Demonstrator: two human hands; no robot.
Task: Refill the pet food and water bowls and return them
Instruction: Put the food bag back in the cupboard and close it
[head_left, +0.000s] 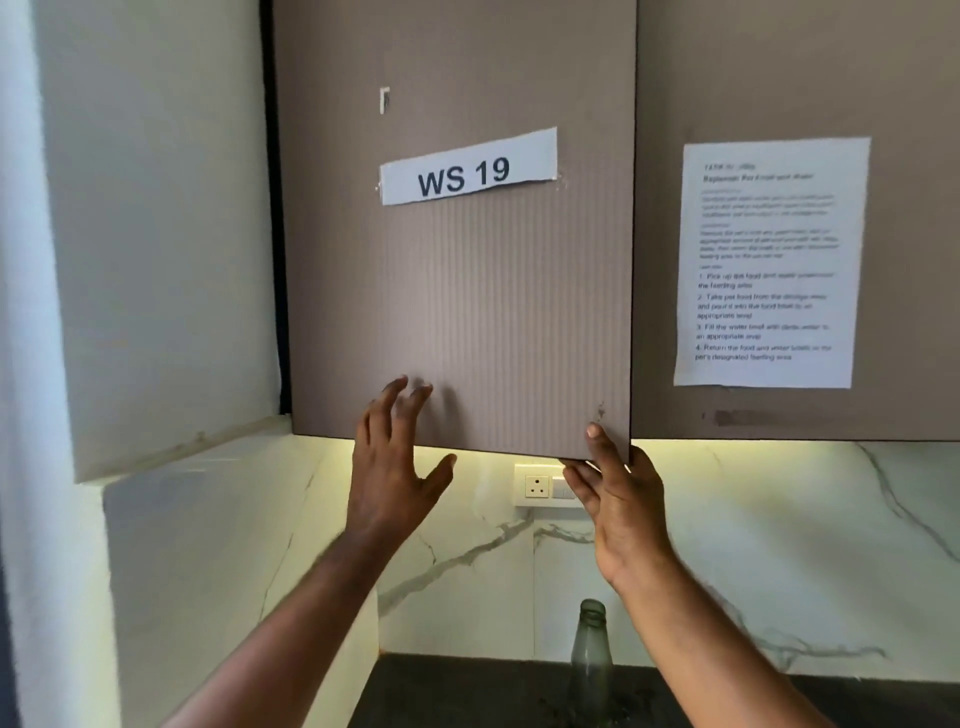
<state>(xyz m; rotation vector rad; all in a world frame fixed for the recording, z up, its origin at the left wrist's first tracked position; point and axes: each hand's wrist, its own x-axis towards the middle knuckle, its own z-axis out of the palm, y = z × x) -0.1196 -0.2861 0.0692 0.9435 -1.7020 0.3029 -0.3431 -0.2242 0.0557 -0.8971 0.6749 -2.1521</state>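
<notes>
A brown ribbed wall cupboard door (467, 291) with a "WS 19" label (467, 169) fills the middle of the view. My right hand (618, 493) grips the door's lower right corner, thumb on the front and fingers under the edge. My left hand (395, 462) is raised with fingers spread, fingertips at the door's lower face, holding nothing. No pet bowls or pet food are in view.
A second cupboard door (779, 78) on the right carries a printed instruction sheet (769, 265). Below are a marble backsplash (753, 545), a wall socket (540, 486), and an empty glass bottle (591, 660) standing on the dark counter (467, 691). A white wall (156, 234) stands to the left.
</notes>
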